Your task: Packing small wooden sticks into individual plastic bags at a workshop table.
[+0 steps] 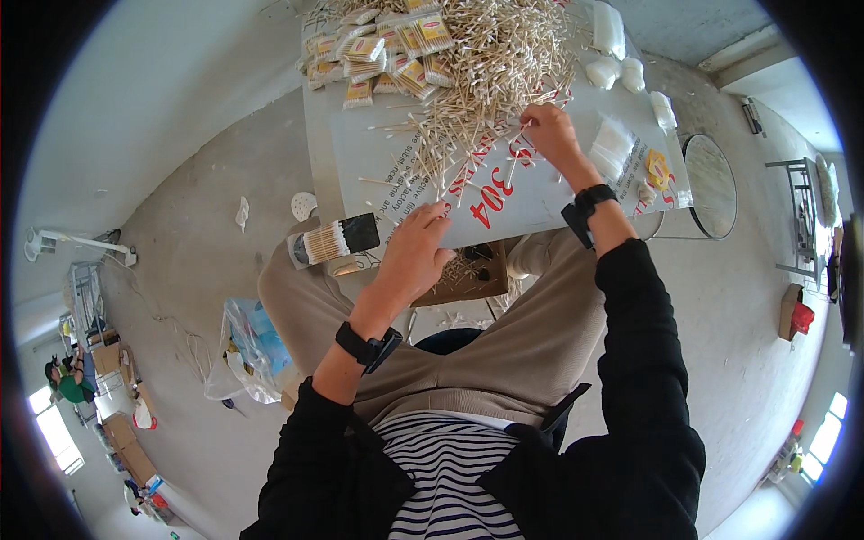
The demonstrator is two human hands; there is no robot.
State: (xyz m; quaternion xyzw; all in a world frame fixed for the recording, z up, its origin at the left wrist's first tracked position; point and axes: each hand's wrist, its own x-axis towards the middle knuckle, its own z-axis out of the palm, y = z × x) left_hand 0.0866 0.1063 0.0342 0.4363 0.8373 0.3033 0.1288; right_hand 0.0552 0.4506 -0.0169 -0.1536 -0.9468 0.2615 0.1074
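The left hand's (414, 255) fingers lie close together, bent down at the table's (576, 202) near edge beside loose swabs (504, 76); the right hand's (553, 137) fingers curl inward at the pale spread's right fringe, and I can't tell whether either grips one. Between the hands, several swabs point mostly straight out across the table, long axes nearly front to back, others aslant; farther in they tangle every way. The tabletop is smooth grey, printed red and black, with packs (364, 49) at far left. A round stool (711, 184) stands rightward on the grey floor (180, 270). Swabs are thin, white-tipped sticks; packs, flat and clear.
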